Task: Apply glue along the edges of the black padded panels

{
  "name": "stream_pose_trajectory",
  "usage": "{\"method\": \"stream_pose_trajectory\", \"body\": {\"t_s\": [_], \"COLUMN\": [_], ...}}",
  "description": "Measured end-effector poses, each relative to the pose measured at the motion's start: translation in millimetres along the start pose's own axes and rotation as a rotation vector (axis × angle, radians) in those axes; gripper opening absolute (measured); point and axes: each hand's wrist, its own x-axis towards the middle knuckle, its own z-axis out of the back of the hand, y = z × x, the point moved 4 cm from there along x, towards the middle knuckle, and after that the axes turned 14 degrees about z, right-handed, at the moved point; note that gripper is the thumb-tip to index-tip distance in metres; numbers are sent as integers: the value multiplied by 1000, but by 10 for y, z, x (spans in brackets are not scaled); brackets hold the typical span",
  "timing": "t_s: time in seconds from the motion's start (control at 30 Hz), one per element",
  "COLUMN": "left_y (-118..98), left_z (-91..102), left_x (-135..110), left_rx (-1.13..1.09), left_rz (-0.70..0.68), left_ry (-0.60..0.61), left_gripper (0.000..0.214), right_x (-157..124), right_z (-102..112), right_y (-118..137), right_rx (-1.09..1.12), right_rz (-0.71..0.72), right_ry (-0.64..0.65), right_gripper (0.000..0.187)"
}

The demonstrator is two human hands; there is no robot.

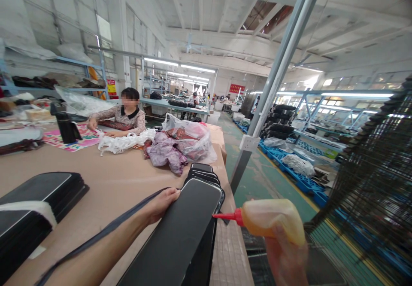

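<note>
My left hand rests on the left edge of a long black panel lying on top of a stack of like panels at the table's right edge. Its fingers are curled against the panel's side. A dark strap runs across my left forearm. My right hand grips a yellowish glue bottle with a red nozzle. The nozzle tip touches the panel's right edge.
A brown paper-covered table holds another stack of black panels at the left, plastic bags of fabric and white strips. A seated person works at the far end. A metal post and a wire rack stand to the right.
</note>
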Motion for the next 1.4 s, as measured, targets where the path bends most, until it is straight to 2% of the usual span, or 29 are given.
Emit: {"method": "stream_pose_trajectory", "body": {"t_s": [0.57,0.93,1.07,1.17,1.4], "left_y": [57,66,47,48,85], "left_z": [1,0,-29,-54,-14], "left_x": [86,162,172,183,269], "left_rx": [-22,-36,-17,-1,-35], "left_rz": [23,31,32,47,47], "left_ry": [23,-7,22,49,7], "left_gripper": [48,44,39,36,30], "right_x": [-59,-109,-133,-150,-203], "right_z": [-7,-11,-17,-4,-8], "right_y": [-19,47,57,68,107], "right_rx": [23,-35,-25,-44,-21], "right_rz": [-76,-77,-73,-91,-151], "right_ry": [-4,-23,17,-10,-22], "right_gripper": [28,30,28,32,44]}}
